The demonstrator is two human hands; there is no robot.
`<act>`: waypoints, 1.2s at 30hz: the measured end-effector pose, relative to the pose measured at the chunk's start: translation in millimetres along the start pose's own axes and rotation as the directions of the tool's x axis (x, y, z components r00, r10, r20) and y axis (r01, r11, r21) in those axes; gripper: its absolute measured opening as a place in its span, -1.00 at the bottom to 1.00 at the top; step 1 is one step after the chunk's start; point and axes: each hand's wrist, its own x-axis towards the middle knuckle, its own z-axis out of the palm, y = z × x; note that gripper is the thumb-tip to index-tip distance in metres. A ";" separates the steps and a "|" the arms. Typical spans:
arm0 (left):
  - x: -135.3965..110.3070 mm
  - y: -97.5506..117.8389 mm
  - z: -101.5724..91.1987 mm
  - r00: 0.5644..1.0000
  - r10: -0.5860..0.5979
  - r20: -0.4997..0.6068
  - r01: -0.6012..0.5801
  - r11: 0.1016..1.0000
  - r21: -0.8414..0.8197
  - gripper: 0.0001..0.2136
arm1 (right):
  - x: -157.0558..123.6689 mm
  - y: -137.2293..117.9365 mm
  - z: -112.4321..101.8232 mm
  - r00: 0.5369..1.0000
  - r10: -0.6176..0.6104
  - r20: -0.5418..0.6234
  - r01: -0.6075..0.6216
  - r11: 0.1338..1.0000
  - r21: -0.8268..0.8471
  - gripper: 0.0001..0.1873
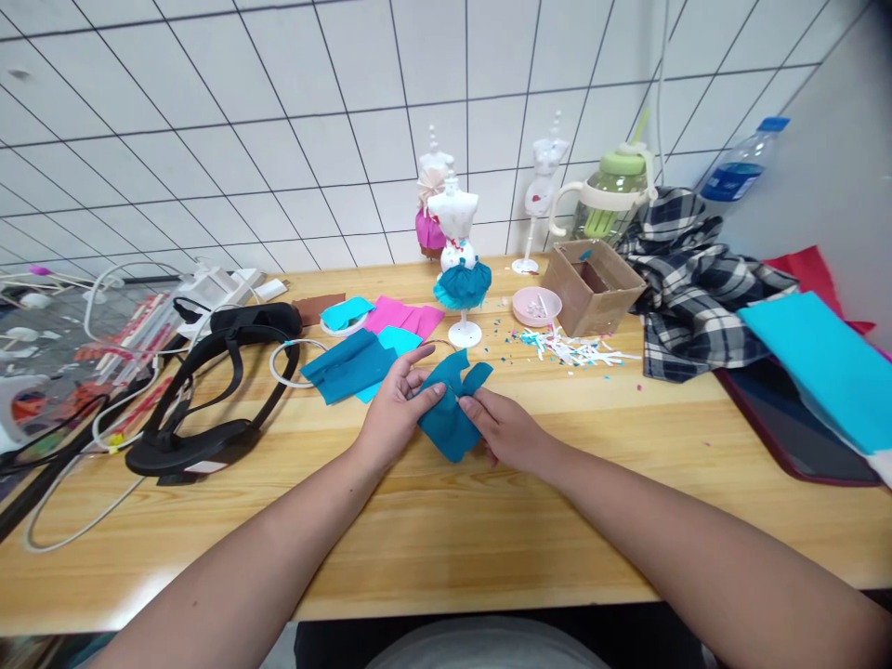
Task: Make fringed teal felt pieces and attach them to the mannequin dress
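Above the middle of the table, both my hands hold a piece of teal crepe paper (pixel 448 429). My left hand (pixel 402 404) pinches its left side between thumb and fingers. My right hand (pixel 503 426) grips the right side, where a narrow strip (pixel 478 376) sticks up, partly separated from the main piece. Behind them stands a small white dress form (pixel 454 216) wearing a gathered teal skirt (pixel 463 284). Left of my hands lie a folded teal sheet (pixel 350 366) and light blue paper (pixel 397 340). My right fingertips are partly hidden behind the paper.
A black headset (pixel 191 451) and cables lie left. Pink paper (pixel 404 319), a pink bowl (pixel 536 306), white paper scraps (pixel 578 348) and a cardboard box (pixel 592 297) stand or lie behind. Plaid cloth (pixel 679 279) and a light blue sheet (pixel 822 362) are right.
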 end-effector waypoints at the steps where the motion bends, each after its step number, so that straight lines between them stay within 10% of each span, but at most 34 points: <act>1: -0.2 0.2 0.5 1.000 -0.003 0.007 0.003 1.000 -0.014 -0.37 | -0.1 0.0 0.1 1.000 0.008 -0.001 -0.008 1.000 0.009 -0.52; 36: -2.0 -0.5 2.3 0.998 -0.038 0.046 0.038 0.999 0.003 -0.35 | 3.0 9.1 6.2 1.000 -0.014 0.018 0.011 0.987 0.159 -0.47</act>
